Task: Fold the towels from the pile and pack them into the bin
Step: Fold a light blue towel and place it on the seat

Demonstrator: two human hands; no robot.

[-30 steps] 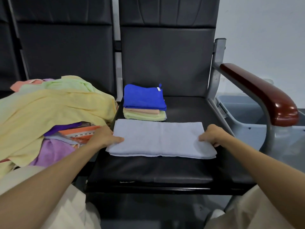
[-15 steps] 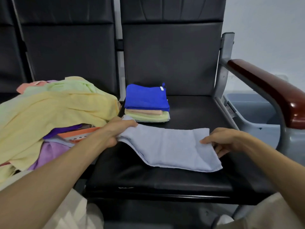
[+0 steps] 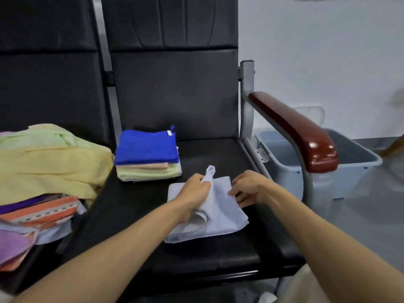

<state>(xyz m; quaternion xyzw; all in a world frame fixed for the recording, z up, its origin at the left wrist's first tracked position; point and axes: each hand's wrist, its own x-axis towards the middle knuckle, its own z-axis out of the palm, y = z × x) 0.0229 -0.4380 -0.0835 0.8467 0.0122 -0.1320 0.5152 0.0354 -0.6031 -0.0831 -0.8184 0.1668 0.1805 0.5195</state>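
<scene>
A pale blue towel [image 3: 220,221] lies doubled over on the black chair seat [image 3: 135,226]. My left hand [image 3: 194,193] grips its left end, carried over onto the right half, with a corner sticking up above my fingers. My right hand [image 3: 249,189] pinches the towel's far right edge. Behind them stands a stack of folded towels [image 3: 148,158]: blue on top, peach and light green below. The loose pile of towels [image 3: 43,171] covers the seat to the left. A grey bin [image 3: 341,162] stands on the floor to the right, beyond the armrest.
A dark red armrest [image 3: 295,132] on a grey metal frame rises between the seat and the bin. Black chair backs stand behind both seats. A white wall lies behind the bin.
My left hand has carried the towel's left end across to the right, folding the towel in half. My right hand stayed at the right edge. The view has shifted left and down.
</scene>
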